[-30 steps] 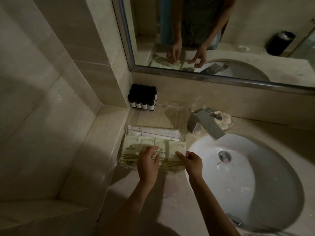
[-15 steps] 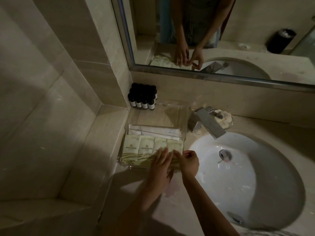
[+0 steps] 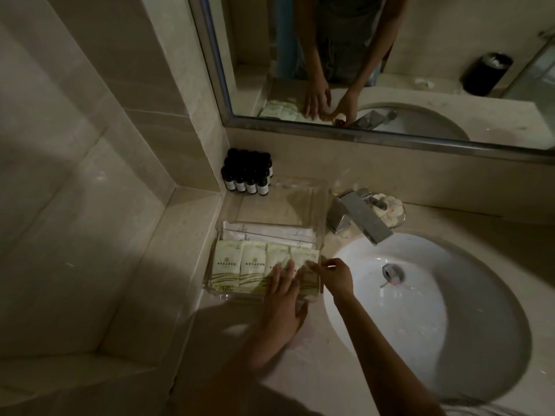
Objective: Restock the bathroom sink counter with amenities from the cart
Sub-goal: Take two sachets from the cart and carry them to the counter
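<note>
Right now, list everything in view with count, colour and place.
basin: one, white, right side
counter: one, beige, around basin
clear tray: one, transparent, left of basin
green packets: four, pale green, tray's front row
white sachets: at least two, white, behind packets
dark bottles: cluster, uncountable, back corner
faucet: one, chrome, behind basin
soap dish: one, pale contents, behind faucet
mirror: one, steel-framed, above counter
left hand: flat on packets
right hand: pinching rightmost packet

Dim light, beige tiled walls (image 3: 75, 175), metal-framed mirror (image 3: 450, 40), stone counter (image 3: 465, 223), white oval basin (image 3: 405, 325), chrome faucet (image 3: 359, 216)
</note>
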`<state>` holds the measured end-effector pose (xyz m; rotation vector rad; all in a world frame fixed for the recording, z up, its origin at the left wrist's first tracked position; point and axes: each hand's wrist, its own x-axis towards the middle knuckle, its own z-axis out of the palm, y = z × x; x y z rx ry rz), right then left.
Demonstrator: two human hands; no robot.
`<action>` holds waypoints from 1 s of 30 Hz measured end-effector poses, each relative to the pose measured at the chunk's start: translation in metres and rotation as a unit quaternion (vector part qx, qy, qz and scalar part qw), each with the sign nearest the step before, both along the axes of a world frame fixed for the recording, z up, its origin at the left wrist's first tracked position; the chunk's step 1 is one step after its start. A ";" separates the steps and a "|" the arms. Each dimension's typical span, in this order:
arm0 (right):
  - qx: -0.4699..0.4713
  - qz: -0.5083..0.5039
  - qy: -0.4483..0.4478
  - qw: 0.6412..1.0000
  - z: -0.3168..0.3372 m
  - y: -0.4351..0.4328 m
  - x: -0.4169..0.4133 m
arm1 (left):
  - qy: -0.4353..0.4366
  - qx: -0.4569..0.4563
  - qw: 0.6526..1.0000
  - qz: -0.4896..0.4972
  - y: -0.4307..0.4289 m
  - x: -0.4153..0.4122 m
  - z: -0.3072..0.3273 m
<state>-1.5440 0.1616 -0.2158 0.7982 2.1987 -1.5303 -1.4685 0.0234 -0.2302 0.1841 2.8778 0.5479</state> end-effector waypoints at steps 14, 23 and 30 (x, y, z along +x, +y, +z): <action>0.058 0.008 -0.014 0.998 -0.002 -0.007 -0.004 | -0.066 -0.016 0.996 -0.054 -0.011 -0.011 0.005; 0.012 -0.044 0.029 0.999 0.002 0.002 0.039 | 0.059 0.072 0.995 0.022 -0.045 0.000 0.022; 0.013 0.010 -0.032 0.999 0.003 -0.007 0.064 | -0.018 0.005 0.994 0.110 -0.081 0.007 0.012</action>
